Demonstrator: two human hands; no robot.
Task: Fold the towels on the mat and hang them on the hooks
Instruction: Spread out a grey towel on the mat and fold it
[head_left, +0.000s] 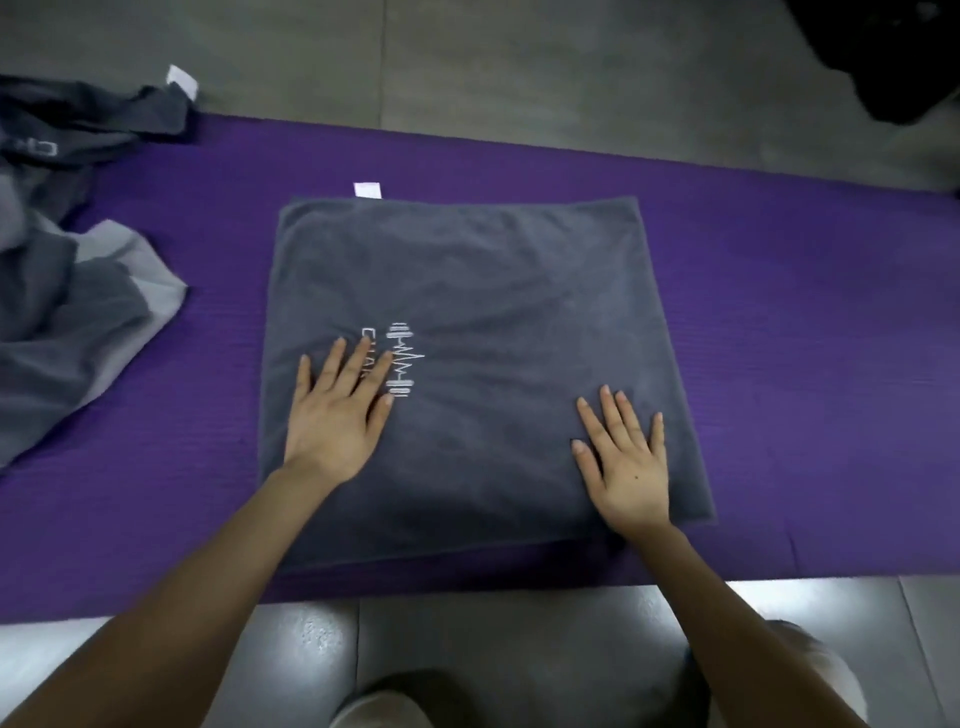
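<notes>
1. Head view: the grey towel (493, 291) lay folded into a near square in the middle of the purple mat (789, 270), with its white label (368, 189) poking out at the far edge
2. My left hand (337, 415) lay flat on the towel's near left part, fingers straight and spread, the fingertips touching the stitched logo (404, 358). My right hand (626, 462) lay flat and released on the near right part. Neither grasped anything
3. A heap of unfolded towels (67, 291) lay at the mat's left end, well apart from my hands. No hooks showed
4. To smooth it well, I judged I should press from the centre out to the edges, flatten the creases, and check that the layered near edges lined up before folding again
</notes>
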